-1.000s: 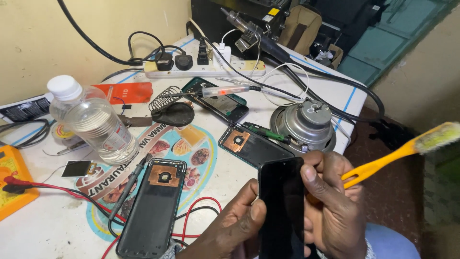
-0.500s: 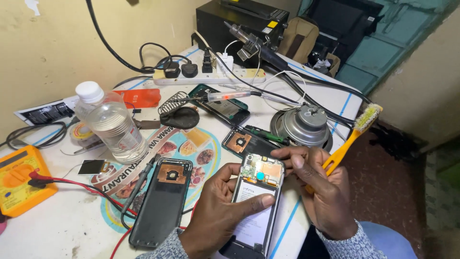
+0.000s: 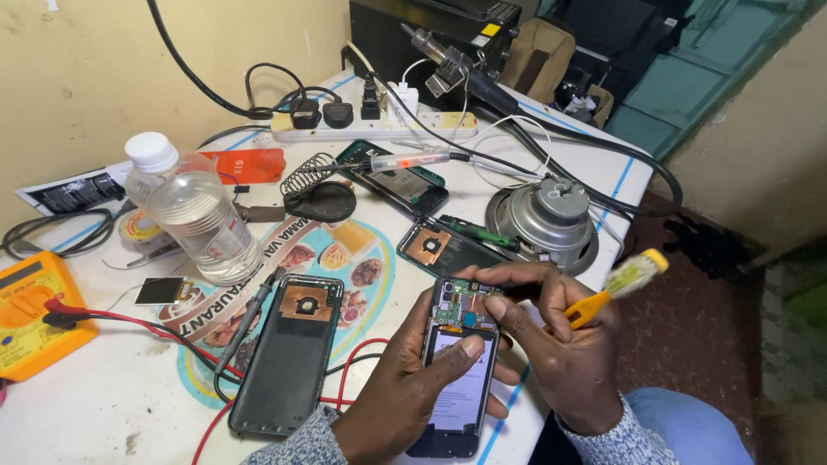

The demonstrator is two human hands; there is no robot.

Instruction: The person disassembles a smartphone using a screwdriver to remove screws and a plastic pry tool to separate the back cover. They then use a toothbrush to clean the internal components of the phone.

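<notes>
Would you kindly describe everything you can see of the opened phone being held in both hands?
The opened phone is a dark slab with its back cover off, baring a circuit board with green and blue parts at its top end and a pale labelled battery below. It lies back-up, tilted, over the table edge. The left hand cradles it, thumb on the battery; the right hand fingertips touch the board.

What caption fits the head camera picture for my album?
Left hand holds an opened phone while right hand touches its circuit board, gripping a yellow brush.
</notes>
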